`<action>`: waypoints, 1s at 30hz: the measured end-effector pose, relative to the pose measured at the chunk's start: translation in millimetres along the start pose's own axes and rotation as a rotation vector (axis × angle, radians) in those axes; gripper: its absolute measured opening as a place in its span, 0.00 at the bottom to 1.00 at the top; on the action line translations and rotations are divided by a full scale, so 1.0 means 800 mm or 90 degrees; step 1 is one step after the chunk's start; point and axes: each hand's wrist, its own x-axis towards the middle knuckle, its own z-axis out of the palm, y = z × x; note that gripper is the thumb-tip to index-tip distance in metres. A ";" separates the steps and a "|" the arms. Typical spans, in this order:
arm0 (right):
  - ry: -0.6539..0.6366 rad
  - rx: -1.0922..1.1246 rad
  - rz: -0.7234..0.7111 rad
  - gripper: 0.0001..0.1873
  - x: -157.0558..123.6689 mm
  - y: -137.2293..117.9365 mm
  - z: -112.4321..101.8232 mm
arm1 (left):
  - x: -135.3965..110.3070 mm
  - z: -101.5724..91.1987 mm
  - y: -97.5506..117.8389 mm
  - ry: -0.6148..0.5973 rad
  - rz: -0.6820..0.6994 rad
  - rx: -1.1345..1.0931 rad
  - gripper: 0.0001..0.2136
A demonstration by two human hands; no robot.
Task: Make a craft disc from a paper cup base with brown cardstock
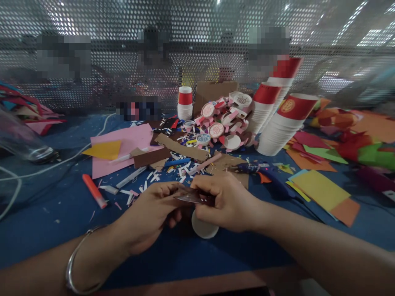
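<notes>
My left hand [151,216] and my right hand [225,201] meet low in the middle of the view, above the blue table [55,213]. Both pinch a small dark brown paper strip [189,196] held between them. Under my right hand sits a white paper cup [203,227], its round white end facing me; whether a hand grips it is hidden. A silver bangle [77,263] circles my left wrist.
Behind the hands lie paper scraps, brown card pieces [182,148], a pink sheet [123,148], an orange marker [94,191] and a blue glue gun [271,176]. Stacks of red-and-white cups [277,123] lean at the back right. Coloured paper [321,189] covers the right side. A mesh wall closes the back.
</notes>
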 end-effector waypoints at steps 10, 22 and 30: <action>0.126 -0.020 -0.020 0.10 0.000 0.006 -0.032 | 0.005 -0.001 0.045 -0.084 -0.037 0.137 0.05; -0.143 -0.295 0.174 0.03 -0.003 0.012 -0.035 | 0.017 -0.039 0.032 0.112 0.244 0.174 0.13; -0.054 -0.375 0.341 0.07 -0.056 0.008 -0.022 | 0.021 -0.042 0.021 0.070 0.239 0.172 0.10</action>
